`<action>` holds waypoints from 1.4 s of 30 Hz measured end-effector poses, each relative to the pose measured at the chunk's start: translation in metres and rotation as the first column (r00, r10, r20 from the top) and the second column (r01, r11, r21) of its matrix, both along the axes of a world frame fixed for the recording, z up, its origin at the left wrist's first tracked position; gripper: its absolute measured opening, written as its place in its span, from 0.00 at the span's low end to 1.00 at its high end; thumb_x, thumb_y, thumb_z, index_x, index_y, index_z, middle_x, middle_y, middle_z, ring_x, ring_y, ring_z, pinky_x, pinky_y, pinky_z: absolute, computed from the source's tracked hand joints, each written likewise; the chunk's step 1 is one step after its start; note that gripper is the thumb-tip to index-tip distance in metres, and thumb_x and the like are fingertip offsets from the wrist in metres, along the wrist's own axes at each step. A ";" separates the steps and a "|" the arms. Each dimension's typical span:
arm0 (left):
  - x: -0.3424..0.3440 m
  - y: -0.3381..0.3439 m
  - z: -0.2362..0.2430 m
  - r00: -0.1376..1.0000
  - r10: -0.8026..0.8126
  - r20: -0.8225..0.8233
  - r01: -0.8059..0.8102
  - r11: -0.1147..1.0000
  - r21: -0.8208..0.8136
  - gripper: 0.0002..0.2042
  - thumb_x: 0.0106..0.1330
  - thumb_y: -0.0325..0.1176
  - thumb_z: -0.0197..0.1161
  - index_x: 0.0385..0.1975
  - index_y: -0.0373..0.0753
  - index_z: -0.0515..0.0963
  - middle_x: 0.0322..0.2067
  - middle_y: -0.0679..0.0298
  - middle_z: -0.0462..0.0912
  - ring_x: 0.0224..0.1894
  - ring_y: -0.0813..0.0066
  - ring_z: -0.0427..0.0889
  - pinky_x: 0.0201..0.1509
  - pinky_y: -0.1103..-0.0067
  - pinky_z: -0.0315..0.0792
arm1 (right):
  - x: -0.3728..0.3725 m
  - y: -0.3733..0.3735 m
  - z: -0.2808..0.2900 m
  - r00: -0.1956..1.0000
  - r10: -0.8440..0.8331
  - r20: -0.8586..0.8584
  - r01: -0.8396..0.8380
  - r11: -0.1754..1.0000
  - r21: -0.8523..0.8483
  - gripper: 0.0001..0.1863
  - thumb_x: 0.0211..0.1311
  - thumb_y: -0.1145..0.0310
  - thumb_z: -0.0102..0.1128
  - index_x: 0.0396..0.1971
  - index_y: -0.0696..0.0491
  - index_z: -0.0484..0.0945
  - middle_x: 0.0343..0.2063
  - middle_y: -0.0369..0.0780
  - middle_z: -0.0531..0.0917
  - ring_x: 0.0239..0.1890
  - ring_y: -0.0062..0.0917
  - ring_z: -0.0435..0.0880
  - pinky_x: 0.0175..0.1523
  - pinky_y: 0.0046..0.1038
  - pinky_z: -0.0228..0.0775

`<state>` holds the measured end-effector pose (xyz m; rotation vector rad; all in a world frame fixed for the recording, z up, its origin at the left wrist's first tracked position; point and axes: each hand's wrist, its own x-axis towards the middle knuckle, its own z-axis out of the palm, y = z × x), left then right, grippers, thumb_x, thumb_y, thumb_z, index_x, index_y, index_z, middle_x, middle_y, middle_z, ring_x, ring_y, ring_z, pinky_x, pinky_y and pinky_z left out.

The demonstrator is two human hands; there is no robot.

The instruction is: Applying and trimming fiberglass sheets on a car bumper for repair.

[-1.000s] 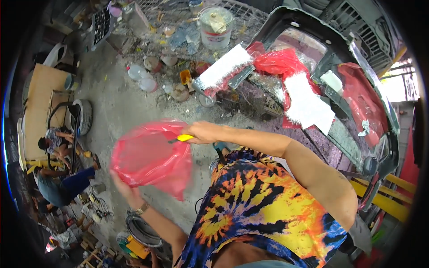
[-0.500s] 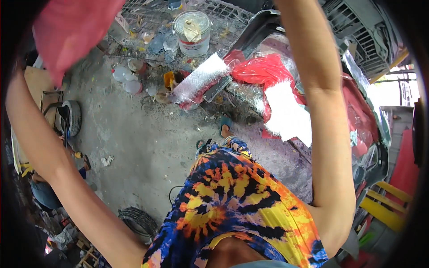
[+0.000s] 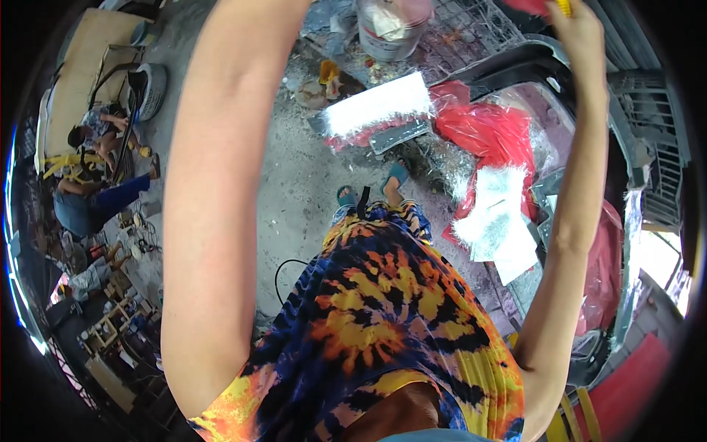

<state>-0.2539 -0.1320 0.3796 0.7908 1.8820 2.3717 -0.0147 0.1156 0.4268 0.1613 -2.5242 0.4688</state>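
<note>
Both my arms reach up and forward. My left hand is past the upper edge, with only the forearm in sight. At the top right my right hand (image 3: 578, 29) has its fingers closed round a small yellow tool (image 3: 564, 6), its kind cut off by the edge. Right beside those fingers shows a bit of red sheet (image 3: 526, 5). Lower down, crumpled red plastic film (image 3: 490, 136) lies on the bench-like surface. White fibrous mat pieces (image 3: 497, 214) rest over part of it, and another white fibre strip (image 3: 379, 107) lies to the left.
A lidded paint pail (image 3: 390, 33) stands at the top centre. Black curved car-body panels (image 3: 508, 70) edge the right side. On the left, two people (image 3: 85, 202) sit low near a tyre (image 3: 151, 92), and a wooden rack (image 3: 121, 320) of small items stands below.
The view has shifted left and my left arm has swung inward to the right. The big red sheet at upper left is gone from there; a red piece now shows by my right hand.
</note>
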 end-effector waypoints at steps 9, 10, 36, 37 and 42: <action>0.014 0.040 -0.124 0.982 -0.119 0.143 0.148 0.966 -0.211 0.13 0.64 0.28 0.58 0.49 0.42 0.76 0.39 0.70 0.82 0.41 0.79 0.80 0.46 0.76 0.77 | 0.017 0.030 -0.065 0.989 0.015 0.148 -0.030 0.995 0.099 0.12 0.58 0.64 0.58 0.36 0.56 0.77 0.30 0.51 0.80 0.37 0.48 0.80 0.42 0.44 0.70; 0.008 0.034 -0.123 0.994 -0.093 0.058 0.109 0.856 -0.505 0.31 0.64 0.47 0.63 0.58 0.28 0.67 0.52 0.59 0.77 0.51 0.75 0.78 0.57 0.77 0.71 | 0.031 0.038 -0.061 0.994 0.085 0.075 -0.093 0.990 0.110 0.11 0.57 0.65 0.58 0.37 0.56 0.76 0.31 0.50 0.80 0.37 0.47 0.79 0.42 0.43 0.70; 0.430 -0.051 -0.219 0.763 0.089 0.640 0.070 0.973 -0.219 0.17 0.72 0.41 0.53 0.29 0.34 0.78 0.18 0.68 0.75 0.19 0.86 0.68 0.23 0.87 0.59 | 0.415 0.151 -0.312 0.496 -0.817 0.295 0.834 0.543 0.101 0.27 0.55 0.68 0.61 0.56 0.57 0.69 0.50 0.51 0.75 0.52 0.46 0.73 0.55 0.44 0.65; 0.438 -0.053 -0.220 0.753 0.036 0.657 0.130 0.971 -0.202 0.16 0.73 0.41 0.52 0.31 0.34 0.78 0.18 0.68 0.76 0.19 0.86 0.68 0.23 0.87 0.60 | 0.411 0.140 -0.314 0.512 -0.819 0.260 0.824 0.554 0.122 0.28 0.55 0.66 0.62 0.56 0.57 0.68 0.50 0.51 0.74 0.52 0.46 0.73 0.55 0.44 0.65; 0.452 -0.071 -0.234 0.763 -0.141 0.630 0.337 0.920 -0.202 0.12 0.71 0.36 0.54 0.37 0.34 0.79 0.22 0.69 0.77 0.23 0.87 0.71 0.27 0.88 0.64 | 0.387 0.086 -0.341 0.384 -0.813 0.437 0.882 0.463 0.087 0.30 0.55 0.61 0.64 0.54 0.59 0.64 0.50 0.55 0.73 0.50 0.52 0.74 0.54 0.46 0.67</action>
